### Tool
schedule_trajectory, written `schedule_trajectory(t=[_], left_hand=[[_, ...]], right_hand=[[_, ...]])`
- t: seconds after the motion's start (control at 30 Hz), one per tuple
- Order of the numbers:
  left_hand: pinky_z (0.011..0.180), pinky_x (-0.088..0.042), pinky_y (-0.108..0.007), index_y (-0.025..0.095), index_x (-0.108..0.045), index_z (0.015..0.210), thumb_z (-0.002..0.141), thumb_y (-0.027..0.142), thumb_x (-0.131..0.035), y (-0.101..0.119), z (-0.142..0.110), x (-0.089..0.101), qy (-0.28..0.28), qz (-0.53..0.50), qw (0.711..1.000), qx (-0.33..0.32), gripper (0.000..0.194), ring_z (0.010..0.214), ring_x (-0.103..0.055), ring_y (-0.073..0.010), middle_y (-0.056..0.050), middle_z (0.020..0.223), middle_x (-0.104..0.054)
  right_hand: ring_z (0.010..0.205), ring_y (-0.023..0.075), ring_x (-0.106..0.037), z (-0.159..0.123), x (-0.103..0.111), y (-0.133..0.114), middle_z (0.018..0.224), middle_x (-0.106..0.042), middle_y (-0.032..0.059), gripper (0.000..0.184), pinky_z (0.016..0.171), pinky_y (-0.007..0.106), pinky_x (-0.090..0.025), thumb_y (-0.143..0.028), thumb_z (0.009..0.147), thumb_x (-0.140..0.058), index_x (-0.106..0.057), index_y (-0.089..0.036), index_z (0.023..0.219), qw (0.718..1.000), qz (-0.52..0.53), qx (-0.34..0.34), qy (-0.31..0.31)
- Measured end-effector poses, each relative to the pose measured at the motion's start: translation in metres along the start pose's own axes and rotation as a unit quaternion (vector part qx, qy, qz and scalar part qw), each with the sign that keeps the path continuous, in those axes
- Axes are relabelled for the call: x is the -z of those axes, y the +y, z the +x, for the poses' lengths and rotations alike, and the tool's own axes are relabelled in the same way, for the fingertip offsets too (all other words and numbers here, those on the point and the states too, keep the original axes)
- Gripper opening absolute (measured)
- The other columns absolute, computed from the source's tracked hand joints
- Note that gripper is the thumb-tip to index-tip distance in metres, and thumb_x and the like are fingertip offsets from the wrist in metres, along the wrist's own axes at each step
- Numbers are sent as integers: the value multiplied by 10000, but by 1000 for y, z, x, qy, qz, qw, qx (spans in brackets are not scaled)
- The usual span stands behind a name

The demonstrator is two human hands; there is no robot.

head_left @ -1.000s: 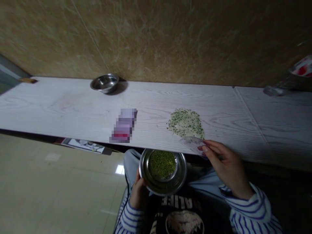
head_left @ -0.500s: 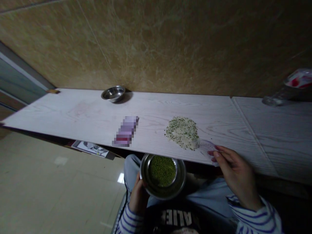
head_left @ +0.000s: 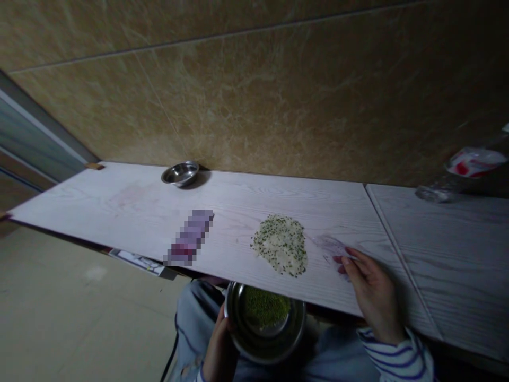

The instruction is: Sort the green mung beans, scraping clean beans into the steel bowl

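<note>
My left hand (head_left: pixel 220 347) grips the rim of a steel bowl (head_left: pixel 265 339) below the table edge, over my lap; green beans (head_left: pixel 265 307) fill its bottom. On the white wooden table (head_left: pixel 119 212) lies a flat heap of mixed white grains and green beans (head_left: pixel 281 250). My right hand (head_left: pixel 371 294) rests on the table just right of that heap, fingers pinched on a thin clear plastic piece (head_left: pixel 332 246) that lies on the wood.
A second, empty steel bowl (head_left: pixel 180 173) stands at the back by the tan tiled wall. A blurred purple flat object (head_left: pixel 190 244) lies left of the heap. A clear bottle and a red-and-white packet (head_left: pixel 473 162) sit far right. Tiled floor lies to the left.
The view has tilted up and the table fills more of it. My right hand slid with the plastic piece from the table's front edge onto the table, right of the heap.
</note>
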State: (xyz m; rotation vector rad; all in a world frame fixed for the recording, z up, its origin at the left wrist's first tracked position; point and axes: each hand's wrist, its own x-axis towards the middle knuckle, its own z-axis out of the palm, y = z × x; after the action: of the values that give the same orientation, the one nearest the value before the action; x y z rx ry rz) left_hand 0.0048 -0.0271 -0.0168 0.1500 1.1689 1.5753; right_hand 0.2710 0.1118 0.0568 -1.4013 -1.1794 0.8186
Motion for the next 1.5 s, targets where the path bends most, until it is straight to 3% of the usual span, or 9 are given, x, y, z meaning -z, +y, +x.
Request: schedule_trajectory(t=[0.13, 0.3, 0.47, 0.6, 0.8, 0.97, 1.1, 1.27, 1.5], left_hand=[[1106, -418, -491, 265, -782, 1130, 680, 339, -772, 7, -9, 2, -38, -9, 999, 12, 457, 1284, -576, -383, -76, 1142, -780], [1046, -463, -523, 268, -795, 1086, 667, 339, -777, 16, -4, 13, -68, 8, 998, 14, 426, 1214, -625, -398, -65, 1128, -788], [1041, -454, -498, 262, -766, 1171, 708, 347, -755, 13, 6, 27, -92, 36, 995, 30, 471, 1212, -619, -382, -68, 1141, -780], [1057, -440, -489, 269, -781, 1121, 678, 335, -773, 10, 12, 29, -104, 30, 993, 51, 448, 1266, -577, -392, -70, 1125, -780], [1136, -370, -468, 271, -768, 1155, 676, 285, -752, 13, 17, 18, -115, 8, 992, 59, 479, 1378, -482, -363, -69, 1250, -743], [1118, -395, -490, 253, -770, 1139, 660, 282, -745, 7, 21, 14, -106, -13, 991, 75, 480, 1312, -549, -367, -83, 1233, -745], [1107, -397, -522, 250, -771, 1136, 642, 273, -753, 3, 20, 12, -104, -12, 990, 94, 495, 1271, -576, -387, -91, 1209, -753], [1131, -369, -509, 262, -764, 1164, 651, 280, -748, 5, 17, 12, -118, -6, 989, 85, 514, 1314, -541, -377, -80, 1260, -736], [1107, -401, -504, 270, -768, 1172, 654, 322, -746, 1, 16, 14, -120, 17, 989, 81, 521, 1304, -554, -381, -86, 1256, -744]], right_hand=[[647, 249, -756, -3, -1, 4, 809, -804, 121, 482, 623, 379, -640, -562, 746, -764, -716, -167, 1017, 1000, -5, 6, -15], [745, 262, -781, -12, -6, 1, 838, -811, 99, 419, 689, 374, -649, -588, 767, -739, -766, -201, 927, 994, -53, 68, -73], [846, 227, -774, -24, -18, -15, 916, -819, 54, 208, 810, 351, -629, -398, 877, -659, -801, -255, 927, 960, -145, 164, -177], [843, 218, -766, -22, -31, -23, 923, -819, 31, 204, 825, 361, -614, -340, 899, -612, -801, -282, 952, 935, -205, 197, -212], [853, 212, -752, 3, -53, -26, 936, -816, 32, 217, 821, 363, -588, -331, 915, -576, -778, -274, 969, 925, -231, 212, -216], [869, 214, -746, 19, -70, -31, 949, -810, 38, 199, 838, 369, -575, -315, 916, -573, -759, -264, 965, 921, -238, 211, -224], [859, 214, -748, 25, -66, -32, 939, -801, 45, 204, 797, 347, -584, -341, 923, -572, -738, -254, 1002, 937, -215, 196, -194], [882, 236, -757, 30, -50, -25, 945, -797, 75, 230, 770, 349, -593, -402, 911, -585, -702, -224, 997, 963, -189, 157, -110], [876, 247, -764, 27, -54, -14, 933, -801, 93, 239, 760, 362, -600, -413, 920, -571, -691, -223, 1000, 963, -211, 146, -81]])
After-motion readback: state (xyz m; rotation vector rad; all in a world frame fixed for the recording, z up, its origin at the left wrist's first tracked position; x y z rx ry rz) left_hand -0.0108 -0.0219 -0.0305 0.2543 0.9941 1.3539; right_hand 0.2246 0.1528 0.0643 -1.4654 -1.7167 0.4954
